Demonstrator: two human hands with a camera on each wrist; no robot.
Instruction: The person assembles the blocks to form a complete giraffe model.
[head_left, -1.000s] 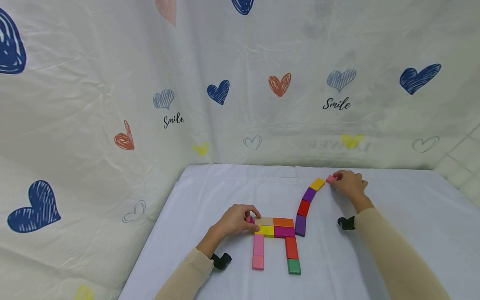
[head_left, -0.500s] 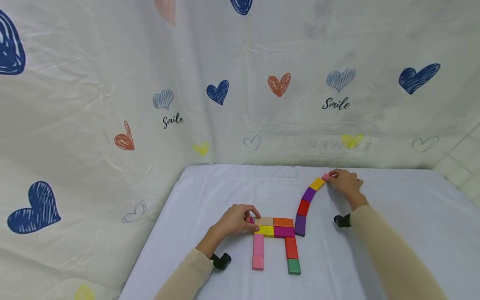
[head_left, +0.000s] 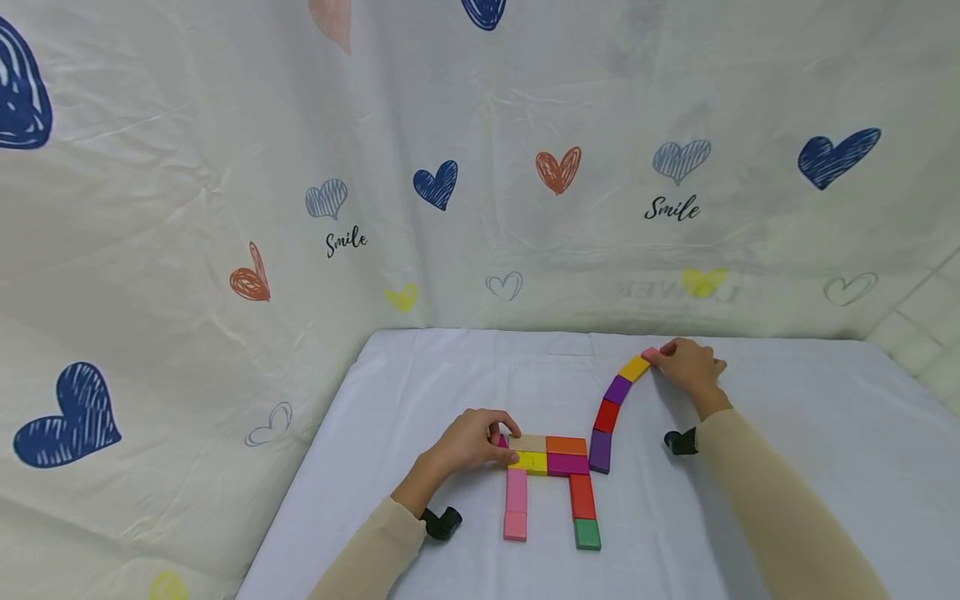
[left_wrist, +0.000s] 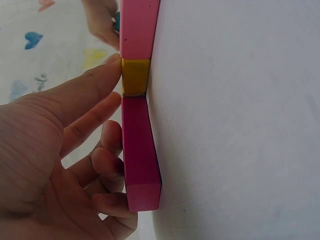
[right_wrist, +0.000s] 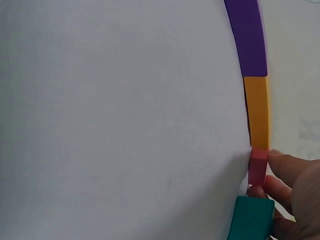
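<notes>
Flat coloured wooden blocks lie on a white cloth. My left hand (head_left: 472, 439) is at the left end of a two-row group, its thumb at the yellow block (head_left: 534, 463) and a fingertip beside the tan block (head_left: 529, 443). Its other fingers curl against a magenta block (left_wrist: 141, 150), mostly hidden by the hand in the head view. At the far end of a curved row, my right hand (head_left: 692, 367) pinches a small pink block (right_wrist: 258, 167) against the orange-yellow block (head_left: 634, 368). A teal block (right_wrist: 251, 219) sits under that hand's lower fingers.
Purple and red blocks, such as the red one (head_left: 607, 415), continue the curve down to the group. Two legs, one pink (head_left: 517, 490) and one red (head_left: 582, 497) over green (head_left: 588, 534), extend toward me. A heart-printed curtain (head_left: 480, 242) hangs behind the table.
My right hand has moved left with the pink block, bringing it from a small gap up to the end of the orange-yellow block. My left hand has stayed in place.
</notes>
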